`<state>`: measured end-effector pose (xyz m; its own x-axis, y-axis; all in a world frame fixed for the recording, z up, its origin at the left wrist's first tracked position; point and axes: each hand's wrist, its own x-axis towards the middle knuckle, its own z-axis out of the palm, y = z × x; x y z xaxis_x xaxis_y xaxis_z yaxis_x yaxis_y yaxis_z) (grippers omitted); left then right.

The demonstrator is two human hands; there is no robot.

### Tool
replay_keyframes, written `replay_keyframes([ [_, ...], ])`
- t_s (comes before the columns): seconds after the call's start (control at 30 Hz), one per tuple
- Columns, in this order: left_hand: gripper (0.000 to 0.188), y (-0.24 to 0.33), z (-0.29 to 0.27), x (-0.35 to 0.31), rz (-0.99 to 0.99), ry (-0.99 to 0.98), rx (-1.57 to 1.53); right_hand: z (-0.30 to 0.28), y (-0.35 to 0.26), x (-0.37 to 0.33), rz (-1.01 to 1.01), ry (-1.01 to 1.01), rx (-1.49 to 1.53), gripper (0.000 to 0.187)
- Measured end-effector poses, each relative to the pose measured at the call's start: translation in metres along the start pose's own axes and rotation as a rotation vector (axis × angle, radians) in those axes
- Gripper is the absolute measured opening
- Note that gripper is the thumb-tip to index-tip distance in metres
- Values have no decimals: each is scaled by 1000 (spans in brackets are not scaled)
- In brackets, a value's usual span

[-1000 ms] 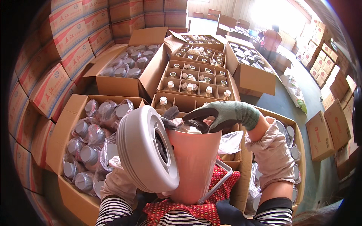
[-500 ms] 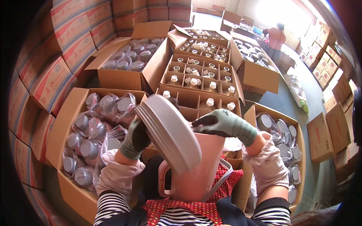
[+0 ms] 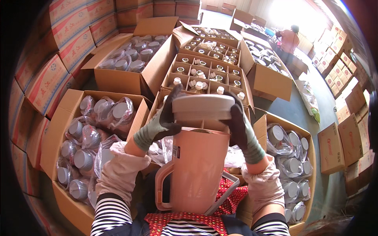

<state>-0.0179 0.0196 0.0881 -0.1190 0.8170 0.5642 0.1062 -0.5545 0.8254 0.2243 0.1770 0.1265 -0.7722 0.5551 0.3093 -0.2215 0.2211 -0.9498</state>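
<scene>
Pink jug (image 3: 200,169): upright, near the partitioned carton (image 3: 154,111)'s near edge
Left hand (image 3: 164,122): grasping the lid (image 3: 202,107)'s left side (gloved)
Right hand (image 3: 242,128): grasping its right side
Lid: above the jug's rim, apart

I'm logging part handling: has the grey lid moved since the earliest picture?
Yes: rightward and up in view. The grey lid overlapped the right edge of the near left carton; now it is clear of that carton, above the pink jug.
</scene>
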Motion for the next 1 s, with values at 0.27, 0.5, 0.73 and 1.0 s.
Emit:
replay_keyframes([
  [0.27,67,5,34,-24,-337,188,-18,12,24,-38,58,72,-37,58],
  [0.5,51,-9,32,-23,-303,146,-241,14,22,-44,49,91,-73,52],
  [0.73,67,2,25,-19,-362,97,-57,-1,29,-41,142,77,-30,67],
  [1.0,90,-25,2,-28,-421,97,-70,14,-1,-39,-172,3,-272,76],
])
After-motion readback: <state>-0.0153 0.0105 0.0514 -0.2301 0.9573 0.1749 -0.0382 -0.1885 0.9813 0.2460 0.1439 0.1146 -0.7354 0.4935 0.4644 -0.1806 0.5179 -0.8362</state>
